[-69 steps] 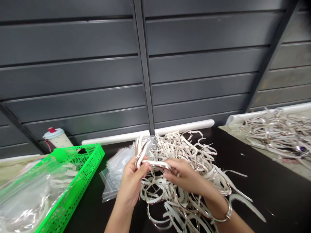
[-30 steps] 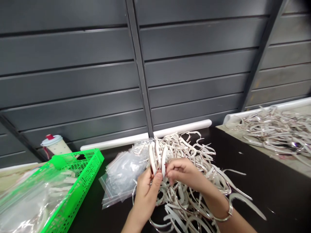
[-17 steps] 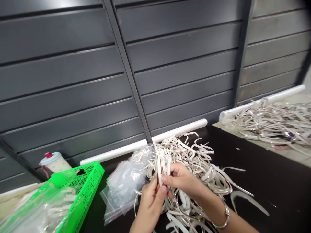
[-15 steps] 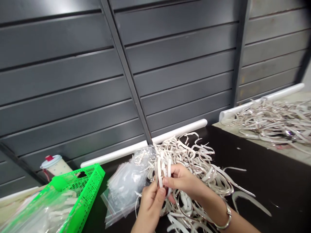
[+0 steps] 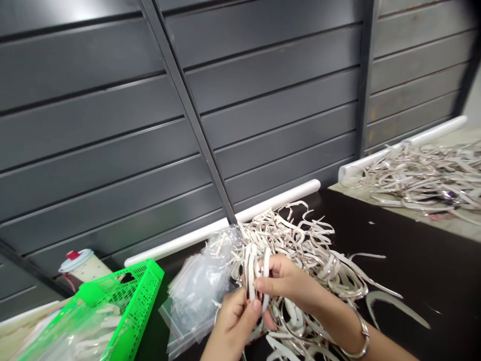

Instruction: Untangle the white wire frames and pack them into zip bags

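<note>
Over a shiny tangle (image 5: 313, 255), left hand (image 5: 236, 313) and right hand (image 5: 285, 278) pinching curved white strips (image 5: 251, 265)

Site, as I view it from my remote post: workshop or small factory; I cannot tell which. Grounds: a dark grey wall (image 5: 270, 90) of slatted panels runs behind, divided by posts and stained towards the right. On the black table (image 5: 409, 260) I log a bulk heap of pale curved strips (image 5: 300, 238) with shiny edges, many alike. A second heap (image 5: 424, 180) lies at right on a paler surface. Beside the first, I note stacked clear bags (image 5: 203, 281). At left, a perforated green crate (image 5: 145, 281) holds bagged strips (image 5: 93, 333).
</note>
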{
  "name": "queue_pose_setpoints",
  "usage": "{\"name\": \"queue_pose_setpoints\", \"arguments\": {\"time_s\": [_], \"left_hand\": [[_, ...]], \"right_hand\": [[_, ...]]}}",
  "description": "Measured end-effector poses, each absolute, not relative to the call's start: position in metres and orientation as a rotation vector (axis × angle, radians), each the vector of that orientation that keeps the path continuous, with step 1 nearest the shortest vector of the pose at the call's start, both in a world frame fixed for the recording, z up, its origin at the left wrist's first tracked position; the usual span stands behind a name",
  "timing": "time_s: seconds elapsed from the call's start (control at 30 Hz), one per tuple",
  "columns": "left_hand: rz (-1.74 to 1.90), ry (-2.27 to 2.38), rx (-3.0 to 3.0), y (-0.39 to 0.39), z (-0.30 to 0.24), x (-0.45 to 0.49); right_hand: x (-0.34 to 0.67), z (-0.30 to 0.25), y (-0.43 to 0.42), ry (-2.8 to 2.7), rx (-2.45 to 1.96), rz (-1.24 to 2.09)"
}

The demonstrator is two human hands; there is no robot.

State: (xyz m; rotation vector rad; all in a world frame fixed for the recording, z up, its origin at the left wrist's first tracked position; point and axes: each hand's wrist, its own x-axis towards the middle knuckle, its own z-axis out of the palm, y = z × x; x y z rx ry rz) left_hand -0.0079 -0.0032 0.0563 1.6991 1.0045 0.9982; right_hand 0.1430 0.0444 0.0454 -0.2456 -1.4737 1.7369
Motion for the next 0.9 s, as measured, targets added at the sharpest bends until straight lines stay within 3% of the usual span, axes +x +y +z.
{"name": "queue_pose_setpoints", "arguments": {"time_s": [0.23,0.5,0.9], "left_hand": [[0.906,0.964,1.708,-0.001,0.052,-0.015],[1.001,0.966,1.563,0.001,0.042,-0.008],[1.063,0.798,1.423,-0.004,0.044,0.000]], "right_hand": [[0.138,0.039,0.038,-1.397,-0.311,1.839],[0.139,0.036,0.037,-1.437,-0.601,1.602],[0.144,0.037,0.040,-1.394,-0.428,1.773]]}}
